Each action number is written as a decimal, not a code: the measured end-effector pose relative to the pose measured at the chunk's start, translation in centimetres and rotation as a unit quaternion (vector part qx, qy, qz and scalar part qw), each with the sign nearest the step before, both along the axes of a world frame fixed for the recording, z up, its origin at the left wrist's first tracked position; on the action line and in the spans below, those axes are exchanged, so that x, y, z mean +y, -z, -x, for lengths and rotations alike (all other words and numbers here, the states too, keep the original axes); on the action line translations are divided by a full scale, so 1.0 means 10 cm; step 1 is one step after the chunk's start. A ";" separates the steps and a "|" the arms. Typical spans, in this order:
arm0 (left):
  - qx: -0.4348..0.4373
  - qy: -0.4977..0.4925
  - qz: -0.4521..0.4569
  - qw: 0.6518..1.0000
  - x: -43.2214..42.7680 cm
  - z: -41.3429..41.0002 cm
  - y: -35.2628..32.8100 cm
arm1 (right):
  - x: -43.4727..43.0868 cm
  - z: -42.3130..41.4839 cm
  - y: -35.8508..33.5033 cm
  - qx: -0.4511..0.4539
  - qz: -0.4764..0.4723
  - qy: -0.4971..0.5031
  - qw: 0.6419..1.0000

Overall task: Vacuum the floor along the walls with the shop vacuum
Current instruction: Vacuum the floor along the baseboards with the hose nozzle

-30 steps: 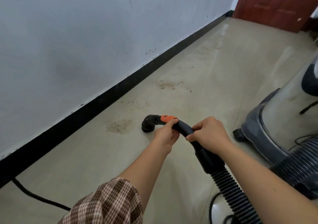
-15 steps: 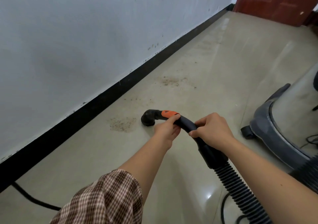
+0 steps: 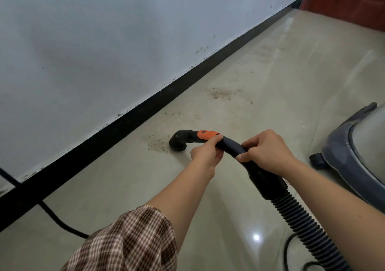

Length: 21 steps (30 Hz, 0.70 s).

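Note:
A black curved hose handle (image 3: 230, 144) with an orange slider (image 3: 207, 134) ends in a round nozzle (image 3: 178, 140) that points down at the beige floor, right beside a small patch of brown dirt (image 3: 157, 143). My left hand (image 3: 206, 153) grips the handle just behind the orange slider. My right hand (image 3: 265, 152) grips it further back, above the black ribbed hose (image 3: 302, 227). The shop vacuum (image 3: 358, 145), grey base and steel drum, stands at the right edge, partly out of view.
A white wall with a black baseboard (image 3: 125, 125) runs from lower left to upper right. More dirt (image 3: 221, 93) lies further along the floor. A black cable (image 3: 56, 218) crosses the floor at lower left. A dark red door (image 3: 350, 2) stands at top right.
The nozzle has moved left toward the near dirt patch and now sits at its edge. Both hands keep their grip on the handle. The vacuum has slid toward the right of view.

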<state>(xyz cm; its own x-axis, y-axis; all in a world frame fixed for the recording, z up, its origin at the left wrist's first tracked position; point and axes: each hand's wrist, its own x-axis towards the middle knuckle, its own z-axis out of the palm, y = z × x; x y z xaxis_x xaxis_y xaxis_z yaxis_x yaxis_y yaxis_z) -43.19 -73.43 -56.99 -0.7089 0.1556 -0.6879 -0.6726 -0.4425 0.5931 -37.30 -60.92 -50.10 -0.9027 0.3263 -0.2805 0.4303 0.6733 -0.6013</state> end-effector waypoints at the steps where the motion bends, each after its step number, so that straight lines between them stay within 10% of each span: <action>1: -0.003 -0.003 -0.001 1.000 -0.02 -0.01 -0.01 | -0.01 0.00 0.00 -0.002 0.000 -0.003 1.000; 21: -0.012 -0.048 0.003 0.999 -0.39 0.05 -0.03 | -0.29 0.15 -0.01 0.007 0.033 -0.050 0.998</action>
